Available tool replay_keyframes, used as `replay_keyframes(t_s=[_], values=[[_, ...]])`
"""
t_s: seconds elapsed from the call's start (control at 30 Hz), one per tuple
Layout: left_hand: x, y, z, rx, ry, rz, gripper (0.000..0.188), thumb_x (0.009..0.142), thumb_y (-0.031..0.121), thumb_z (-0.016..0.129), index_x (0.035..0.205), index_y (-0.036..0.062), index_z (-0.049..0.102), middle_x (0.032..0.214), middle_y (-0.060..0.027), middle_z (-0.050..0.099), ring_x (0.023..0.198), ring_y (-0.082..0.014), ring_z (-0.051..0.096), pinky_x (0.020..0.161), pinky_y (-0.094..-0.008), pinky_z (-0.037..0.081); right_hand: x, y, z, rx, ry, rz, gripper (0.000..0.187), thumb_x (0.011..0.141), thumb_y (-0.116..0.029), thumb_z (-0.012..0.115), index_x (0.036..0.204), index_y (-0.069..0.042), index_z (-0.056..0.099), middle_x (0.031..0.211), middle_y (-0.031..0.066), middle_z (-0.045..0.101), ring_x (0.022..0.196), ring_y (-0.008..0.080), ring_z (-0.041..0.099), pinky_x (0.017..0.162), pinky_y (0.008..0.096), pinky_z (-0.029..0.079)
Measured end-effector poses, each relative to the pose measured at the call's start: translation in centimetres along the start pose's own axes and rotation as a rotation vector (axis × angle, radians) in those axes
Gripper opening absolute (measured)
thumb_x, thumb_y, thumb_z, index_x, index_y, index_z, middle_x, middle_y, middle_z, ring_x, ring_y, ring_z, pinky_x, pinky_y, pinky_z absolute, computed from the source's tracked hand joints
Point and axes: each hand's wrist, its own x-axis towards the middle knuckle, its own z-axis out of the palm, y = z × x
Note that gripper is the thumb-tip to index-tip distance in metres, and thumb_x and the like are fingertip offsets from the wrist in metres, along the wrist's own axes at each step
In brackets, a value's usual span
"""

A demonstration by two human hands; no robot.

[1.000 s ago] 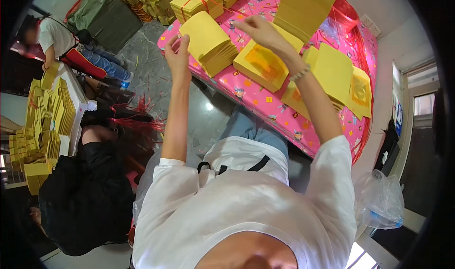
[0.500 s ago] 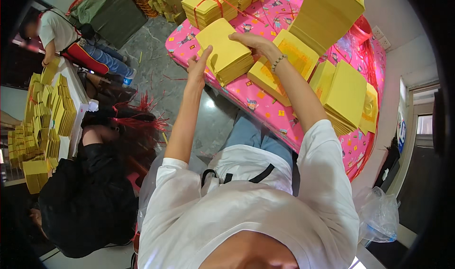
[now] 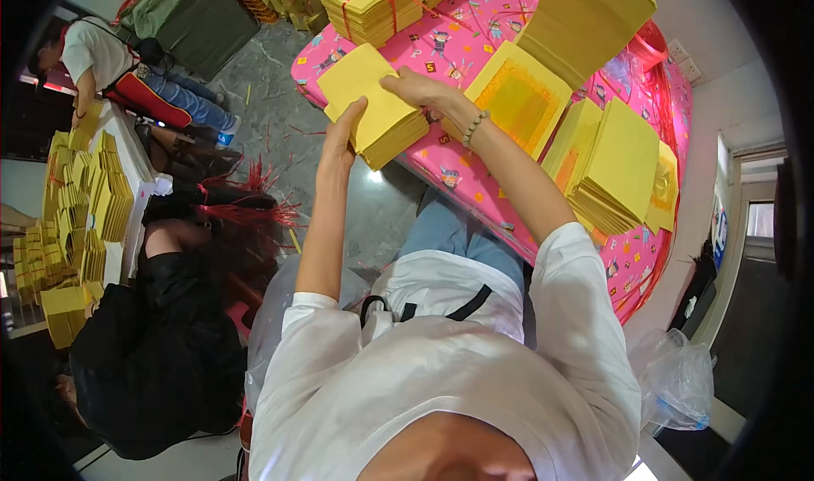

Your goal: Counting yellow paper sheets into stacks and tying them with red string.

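Both hands hold a thick stack of yellow paper (image 3: 360, 87) over the left edge of a pink patterned table (image 3: 449, 176). My left hand (image 3: 342, 133) grips its near left side with the thumb on top; the other fingers are mostly hidden beneath. My right hand (image 3: 417, 89), with a beaded bracelet at the wrist, clasps the far right side. Just right of it lies yellow paper with an orange printed patch (image 3: 521, 100). Further right, a leaning pile of yellow sheets (image 3: 619, 167) rests on the cloth.
Yellow bundles tied with red string (image 3: 373, 6) stand at the table's far end. A large yellow block (image 3: 585, 27) sits at the far right. On the left, a person in black (image 3: 161, 354) and another in white (image 3: 102, 57) are by a white table (image 3: 131, 193) with yellow bundles.
The yellow stack and both hands have moved left and slightly nearer. My hands have closed in on the stack's sides. More pink cloth shows beside my right forearm.
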Motion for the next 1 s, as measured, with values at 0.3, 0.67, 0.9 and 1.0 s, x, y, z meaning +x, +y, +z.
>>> replay_keyframes(t_s=[0.3,0.67,0.9,1.0], values=[[-3.2,1.3,-1.7,0.043,-0.039,0.079,0.063,0.071,0.018,0.08,0.119,-0.0055,0.047,0.113,-0.0166,0.059,0.103,-0.0213,0.06,0.084,-0.0321,0.051,-3.2,-1.8,1.1,0.145,-0.077,0.037,0.069,0.086,-0.04,0.052,0.129,0.011,0.034,0.116,0.0219,0.053,0.103,0.0253,0.055,0.082,0.0354,0.045],[-3.4,2.9,1.1,0.188,-0.443,0.406,0.077,0.069,0.005,0.079,0.132,0.0081,0.035,0.121,-0.0091,0.054,0.111,-0.0212,0.054,0.094,-0.034,0.045,-6.9,-0.4,-0.8,0.422,0.01,-0.36,0.087,0.067,-0.022,0.08,0.131,0.006,0.029,0.129,0.0195,0.045,0.119,0.0244,0.047,0.099,0.0332,0.039],[-2.5,3.6,2.7,0.381,-0.528,0.629,0.088,0.065,0.003,0.081,0.135,0.0076,0.027,0.124,-0.0096,0.05,0.116,-0.0205,0.05,0.097,-0.0341,0.042,-5.3,1.8,-2.0,0.418,-0.071,-0.594,0.09,0.064,-0.001,0.081,0.137,-0.012,0.03,0.131,0.0034,0.044,0.125,0.0174,0.038,0.104,0.0319,0.034],[-2.2,4.0,2.4,0.508,-0.496,0.702,0.088,0.064,0.004,0.082,0.133,0.0056,0.027,0.123,-0.0099,0.051,0.114,-0.0203,0.051,0.097,-0.0335,0.043,-5.8,0.9,-1.8,0.182,0.062,-0.779,0.092,0.062,-0.005,0.082,0.136,-0.009,0.029,0.13,0.0096,0.043,0.125,0.0217,0.038,0.105,0.034,0.033]])
